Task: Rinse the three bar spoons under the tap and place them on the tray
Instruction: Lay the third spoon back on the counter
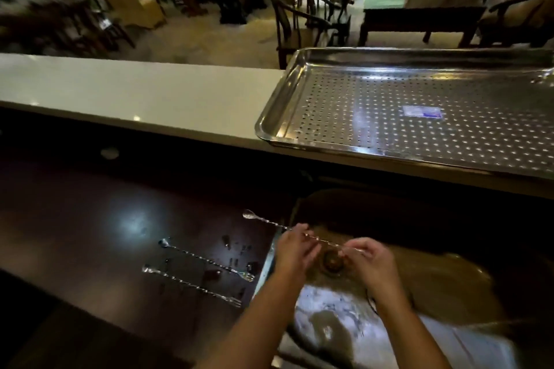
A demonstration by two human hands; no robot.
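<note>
You are on the first bar spoon (280, 226): your left hand (295, 250) pinches its twisted stem mid-length and your right hand (370, 257) grasps its far end, holding it across the sink (434, 284) above the drain (332, 262). No tap or running water shows. The other two spoons (204, 260) lie on the dark desk (90, 234) left of the sink. Next, rinse it, then lift it to the empty perforated tray (389, 129) beyond the sink.

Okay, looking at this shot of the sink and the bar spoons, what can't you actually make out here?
Head view only:
- Tap: not visible; running water can't be confirmed.
- Held bar spoon: right end hidden by the right hand.
- Tray: right side cut off by the frame edge.
- Tray sticker: text too small.
</note>
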